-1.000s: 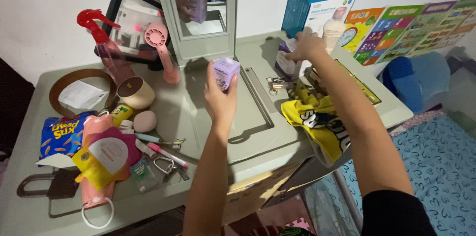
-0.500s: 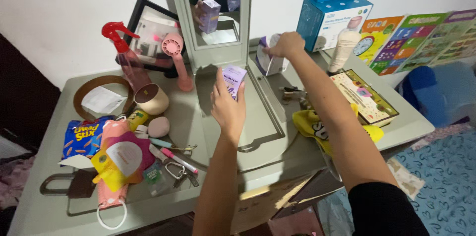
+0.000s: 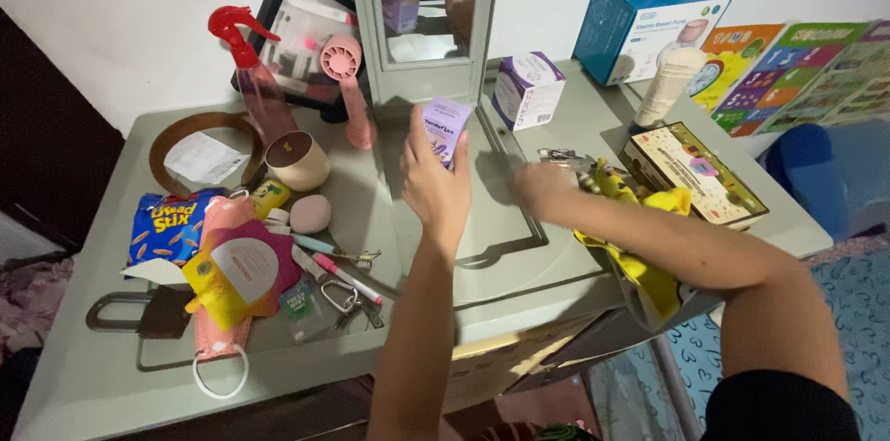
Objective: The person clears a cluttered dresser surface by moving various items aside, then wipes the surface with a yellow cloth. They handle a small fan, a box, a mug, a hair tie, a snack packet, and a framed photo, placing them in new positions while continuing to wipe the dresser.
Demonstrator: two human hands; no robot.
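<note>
Currently, item one: small purple box (image 3: 445,128), upright, clamped between the fingers (image 3: 413,130) of the left hand (image 3: 434,183), thumb on one side and the rest wrapped behind. It is held above the green table (image 3: 102,376), at 12 o'clock from the wrist, just in front of the standing mirror (image 3: 426,19).

Item two: right hand (image 3: 542,189), blurred, low over the table at 3 o'clock from the left hand. Whether its fingers are apart or together cannot be told. It lies close to a bunch of keys (image 3: 564,160) and a yellow cloth (image 3: 640,237).

Item three: second purple-and-white box (image 3: 527,89), standing free at 1 o'clock from the held box, near the mirror's foot.

Risks, judged:
- The grip is one-handed and high on the box; a loose pinch could let it tip and drop onto the table.
- The mirror stands close behind; a forward push could knock it, or the pink fan (image 3: 345,79) at 10 o'clock.
- The right arm crosses the cloth and keys; a sweep could drag them off the table's edge.
- Clutter at 8 o'clock leaves little room to put anything down on that side.
</note>
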